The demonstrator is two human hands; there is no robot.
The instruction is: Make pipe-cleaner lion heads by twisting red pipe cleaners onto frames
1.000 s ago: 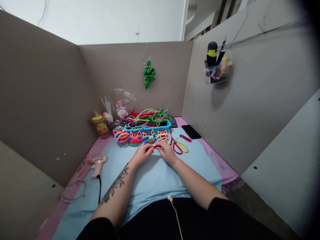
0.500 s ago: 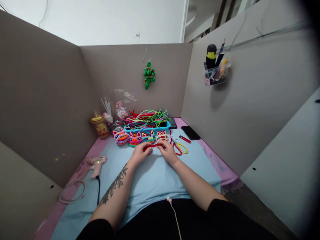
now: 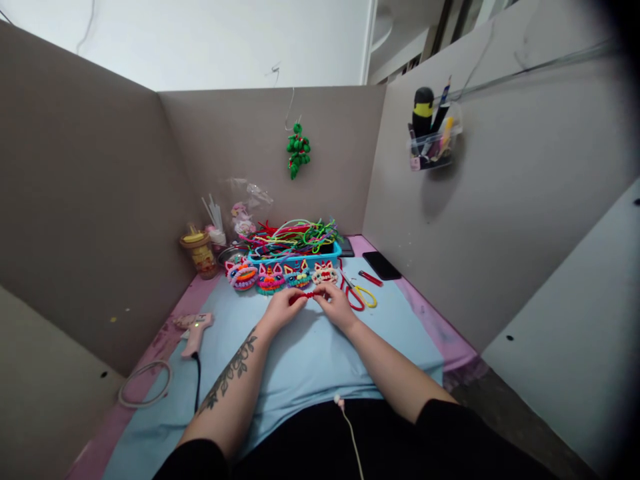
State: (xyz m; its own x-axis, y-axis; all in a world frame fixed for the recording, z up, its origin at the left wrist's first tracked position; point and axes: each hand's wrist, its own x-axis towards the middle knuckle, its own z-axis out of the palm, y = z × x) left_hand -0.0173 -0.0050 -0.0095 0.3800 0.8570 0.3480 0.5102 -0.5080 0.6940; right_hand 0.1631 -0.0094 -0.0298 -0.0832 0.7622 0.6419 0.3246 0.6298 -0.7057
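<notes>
My left hand (image 3: 283,305) pinches one end of a short red twisted strip (image 3: 309,295), and my right hand (image 3: 333,305) pinches its other end. The strip runs between my fingertips above the blue cloth (image 3: 320,347). Just beyond my hands stand several colourful fuzzy animal heads, among them a pink and orange one (image 3: 271,279) and a cream and red one (image 3: 325,273). Scissors with red and yellow handles (image 3: 368,297) lie to the right of my right hand.
Behind the heads, a blue basket (image 3: 295,260) holds many coloured fuzzy stems. A pink glue gun (image 3: 197,333) lies left, near a lidded cup (image 3: 201,253). On the right are a phone (image 3: 381,265) and a red tool (image 3: 371,278). Grey partitions (image 3: 275,193) enclose the table.
My fingertips have come closer together, and less of the red strip shows between them. The looped part under my left fingers no longer shows.
</notes>
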